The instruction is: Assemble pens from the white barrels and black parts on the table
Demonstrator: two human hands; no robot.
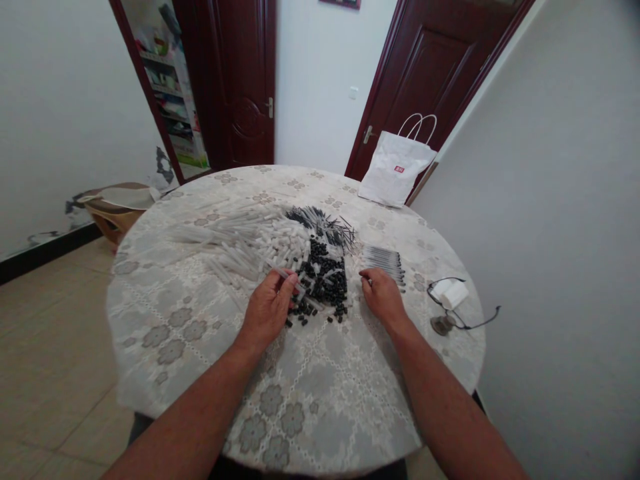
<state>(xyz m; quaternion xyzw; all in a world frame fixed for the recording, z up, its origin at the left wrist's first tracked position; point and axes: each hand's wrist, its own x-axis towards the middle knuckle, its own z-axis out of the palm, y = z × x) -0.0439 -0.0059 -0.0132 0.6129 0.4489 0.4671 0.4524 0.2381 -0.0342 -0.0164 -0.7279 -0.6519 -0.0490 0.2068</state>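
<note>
My left hand (266, 308) is closed in a pinch on a translucent pen barrel, at the left edge of a heap of small black caps (333, 288). Right of that heap, my right hand (384, 300) has its thumb and forefinger pressed together, with something small and dark at the tips that I cannot make out. Just beyond it lies a row of pens (381, 259) with dark ends, side by side. Many loose white translucent barrels (235, 235) spread to the left. Thin dark-tipped refills (323, 225) are piled behind the caps.
The round table wears a patterned cloth (280, 400). At the right are eyeglasses (467, 327), a white folded item (450, 293) and a small dark round object (442, 325). A white paper bag (395, 167) stands at the back right. A stool (113, 210) is beyond the left edge.
</note>
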